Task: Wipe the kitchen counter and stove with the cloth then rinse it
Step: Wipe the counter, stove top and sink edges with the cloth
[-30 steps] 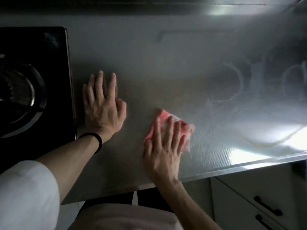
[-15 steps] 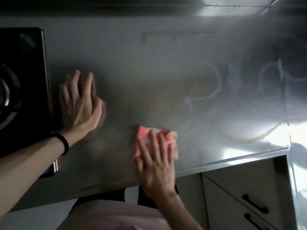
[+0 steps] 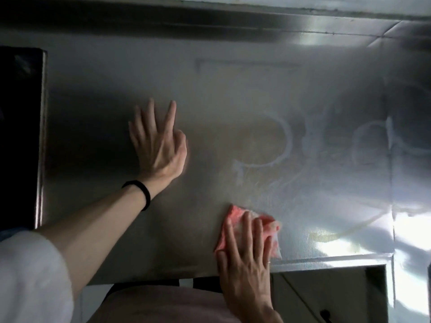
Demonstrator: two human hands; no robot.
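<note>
A pink-red cloth (image 3: pixel 233 214) lies flat on the steel kitchen counter (image 3: pixel 233 94) close to its front edge. My right hand (image 3: pixel 245 255) presses on the cloth with straight, spread fingers and covers most of it. My left hand (image 3: pixel 158 143) rests flat on the bare counter further back and to the left, fingers extended, a black band on its wrist. The black stove (image 3: pixel 18 136) shows only as a dark strip at the far left edge. White curved wipe streaks (image 3: pixel 279 145) mark the counter right of my left hand.
A steel backsplash (image 3: pixel 303 22) runs along the back of the counter. Below the front edge at the right is a pale cabinet front (image 3: pixel 326 294). Bright glare (image 3: pixel 338 245) falls on the counter's front right corner.
The view has shifted so the stove slid out to the left. My right hand with the cloth has moved back toward the counter's front edge. My left hand stays flat on the counter.
</note>
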